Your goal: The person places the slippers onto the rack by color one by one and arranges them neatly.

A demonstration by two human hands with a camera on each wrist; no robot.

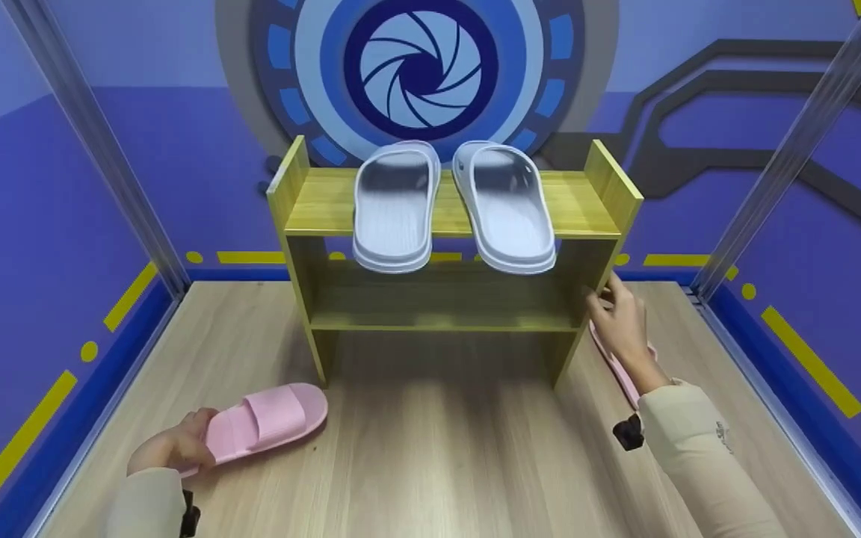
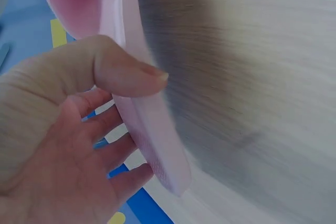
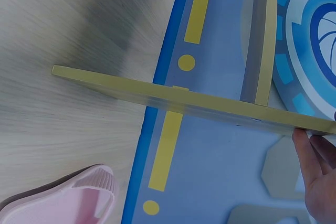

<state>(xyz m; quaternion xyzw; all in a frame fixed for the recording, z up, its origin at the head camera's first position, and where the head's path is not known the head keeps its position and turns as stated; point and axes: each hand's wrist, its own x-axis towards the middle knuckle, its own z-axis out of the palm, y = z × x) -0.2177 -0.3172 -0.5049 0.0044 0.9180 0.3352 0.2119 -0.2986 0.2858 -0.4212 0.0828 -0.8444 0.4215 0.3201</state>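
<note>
My left hand [image 1: 176, 442] grips a pink slide slipper [image 1: 273, 420] by its heel end at the front left. In the left wrist view the thumb lies over one side of the sole and the fingers [image 2: 113, 148] lie along the other. At the right, my right hand [image 1: 621, 317] holds the front edge of the side panel of a yellowish wooden shoe rack [image 1: 445, 329]. The right wrist view shows fingertips against this panel. A second pink slide slipper [image 3: 65, 205] lies on the floor right of the rack, partly hidden by my right hand and forearm in the head view.
Two pale grey clogs [image 1: 394, 217] stand side by side on the rack's top shelf, heels overhanging its front edge. Blue-purple walls [image 1: 27, 224] and metal posts [image 1: 789, 142] enclose the light wood floor [image 1: 430, 463].
</note>
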